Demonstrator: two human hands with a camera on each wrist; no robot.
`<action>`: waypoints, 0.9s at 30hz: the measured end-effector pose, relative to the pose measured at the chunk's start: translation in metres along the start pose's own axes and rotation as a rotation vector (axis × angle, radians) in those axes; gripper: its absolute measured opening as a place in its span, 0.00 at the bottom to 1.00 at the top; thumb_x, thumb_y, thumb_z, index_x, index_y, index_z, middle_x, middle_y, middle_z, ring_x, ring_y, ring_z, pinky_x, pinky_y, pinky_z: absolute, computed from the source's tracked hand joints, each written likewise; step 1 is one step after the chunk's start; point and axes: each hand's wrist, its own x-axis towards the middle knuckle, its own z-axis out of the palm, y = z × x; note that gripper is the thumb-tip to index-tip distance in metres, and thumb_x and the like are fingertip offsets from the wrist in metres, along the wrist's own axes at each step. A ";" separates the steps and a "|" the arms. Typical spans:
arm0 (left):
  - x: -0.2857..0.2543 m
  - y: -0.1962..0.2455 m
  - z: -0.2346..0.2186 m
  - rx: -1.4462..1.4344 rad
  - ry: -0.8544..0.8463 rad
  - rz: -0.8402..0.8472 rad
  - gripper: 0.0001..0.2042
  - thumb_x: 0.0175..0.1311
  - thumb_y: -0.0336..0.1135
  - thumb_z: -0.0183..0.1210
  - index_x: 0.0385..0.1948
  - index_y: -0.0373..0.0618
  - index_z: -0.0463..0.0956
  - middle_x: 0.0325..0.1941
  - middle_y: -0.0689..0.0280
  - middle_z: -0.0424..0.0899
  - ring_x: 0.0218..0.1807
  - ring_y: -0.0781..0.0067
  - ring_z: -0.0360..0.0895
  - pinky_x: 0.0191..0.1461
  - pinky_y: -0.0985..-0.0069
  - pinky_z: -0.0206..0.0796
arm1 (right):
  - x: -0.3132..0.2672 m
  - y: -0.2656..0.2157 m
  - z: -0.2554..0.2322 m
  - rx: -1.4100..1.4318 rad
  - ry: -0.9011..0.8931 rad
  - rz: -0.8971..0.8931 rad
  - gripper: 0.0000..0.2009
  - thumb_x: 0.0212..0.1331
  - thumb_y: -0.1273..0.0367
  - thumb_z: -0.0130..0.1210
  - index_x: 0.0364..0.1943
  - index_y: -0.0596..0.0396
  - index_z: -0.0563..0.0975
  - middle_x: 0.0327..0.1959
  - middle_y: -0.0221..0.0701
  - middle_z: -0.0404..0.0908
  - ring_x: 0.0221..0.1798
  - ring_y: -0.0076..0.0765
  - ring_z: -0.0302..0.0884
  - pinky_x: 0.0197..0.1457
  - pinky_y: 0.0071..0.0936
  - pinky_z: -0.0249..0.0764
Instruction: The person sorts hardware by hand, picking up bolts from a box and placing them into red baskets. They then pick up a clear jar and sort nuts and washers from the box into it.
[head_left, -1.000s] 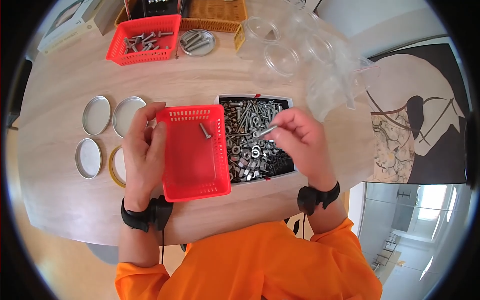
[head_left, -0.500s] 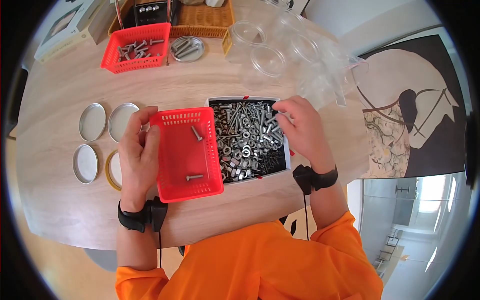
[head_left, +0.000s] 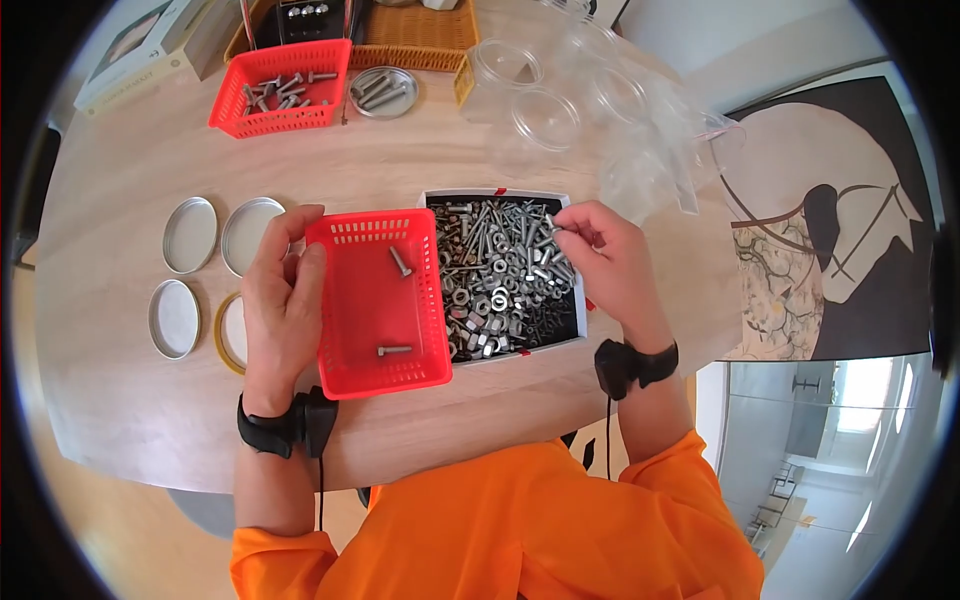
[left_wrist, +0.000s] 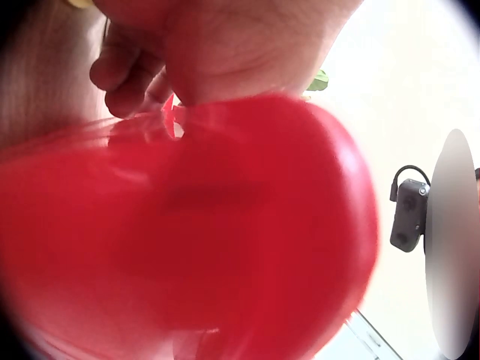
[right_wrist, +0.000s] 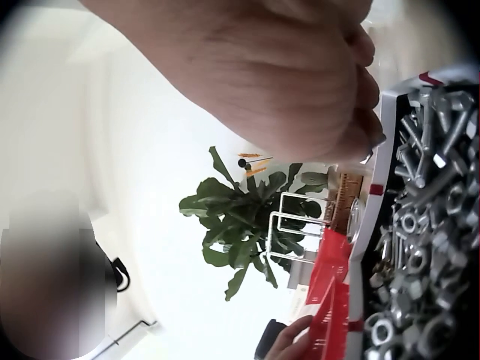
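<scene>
My left hand (head_left: 283, 310) grips the left rim of a red plastic basket (head_left: 375, 320), thumb at the rim. Two bolts lie apart inside it, one bolt (head_left: 400, 262) toward the far end and another bolt (head_left: 394, 350) nearer me. In the left wrist view the basket's red wall (left_wrist: 225, 225) fills most of the picture. At the far right corner of a box of mixed hardware (head_left: 577, 300), my right hand (head_left: 610, 262) pinches a small metal bolt between thumb and forefinger, mostly hidden by the fingertips. Loose nuts, washers and screws (head_left: 505, 270) fill the box.
Round metal lids (head_left: 190, 235) lie left of my left hand. Toward the back are another red basket of bolts (head_left: 280, 90), a round tin with bolts (head_left: 384, 92) and a wicker tray (head_left: 420, 50). Clear plastic jars (head_left: 545, 118) and a picture of a horse (head_left: 820, 220) are on the right.
The bolt the right hand held a second ago now lies in the near part of the red basket. That hand has moved to the box's far right corner. The left hand still holds the basket.
</scene>
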 end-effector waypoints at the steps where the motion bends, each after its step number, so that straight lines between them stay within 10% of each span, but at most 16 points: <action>1: 0.000 0.000 0.000 -0.012 -0.003 -0.001 0.14 0.74 0.24 0.53 0.58 0.35 0.76 0.47 0.65 0.85 0.33 0.84 0.71 0.38 0.80 0.68 | -0.006 -0.006 0.002 0.047 -0.021 -0.026 0.08 0.63 0.75 0.62 0.45 0.57 0.82 0.34 0.30 0.84 0.36 0.28 0.81 0.42 0.27 0.76; 6: 0.000 0.002 0.003 -0.056 -0.006 -0.024 0.14 0.74 0.24 0.52 0.58 0.35 0.77 0.47 0.64 0.85 0.33 0.84 0.72 0.39 0.80 0.68 | -0.030 -0.051 0.024 0.154 -0.217 -0.182 0.08 0.65 0.77 0.61 0.46 0.57 0.82 0.39 0.30 0.85 0.39 0.26 0.83 0.43 0.26 0.77; 10: 0.000 -0.001 0.002 -0.031 0.009 0.007 0.14 0.74 0.24 0.52 0.58 0.36 0.77 0.47 0.64 0.85 0.33 0.83 0.72 0.38 0.80 0.68 | -0.011 -0.047 0.022 0.052 0.028 -0.196 0.08 0.63 0.77 0.61 0.45 0.57 0.83 0.38 0.28 0.84 0.40 0.25 0.81 0.44 0.25 0.76; 16: 0.001 -0.002 0.000 -0.002 -0.008 0.004 0.14 0.74 0.25 0.53 0.58 0.36 0.77 0.46 0.65 0.85 0.32 0.83 0.71 0.38 0.80 0.68 | 0.024 0.003 0.015 -0.514 -0.033 -0.296 0.04 0.60 0.70 0.63 0.35 0.54 0.83 0.35 0.37 0.83 0.43 0.52 0.80 0.47 0.46 0.76; 27: 0.001 -0.002 0.000 0.034 0.006 0.034 0.14 0.73 0.25 0.53 0.58 0.36 0.77 0.45 0.65 0.85 0.33 0.83 0.71 0.39 0.79 0.69 | 0.016 -0.011 0.016 -0.395 0.131 -0.268 0.04 0.61 0.69 0.62 0.34 0.53 0.81 0.34 0.37 0.83 0.42 0.53 0.80 0.45 0.46 0.75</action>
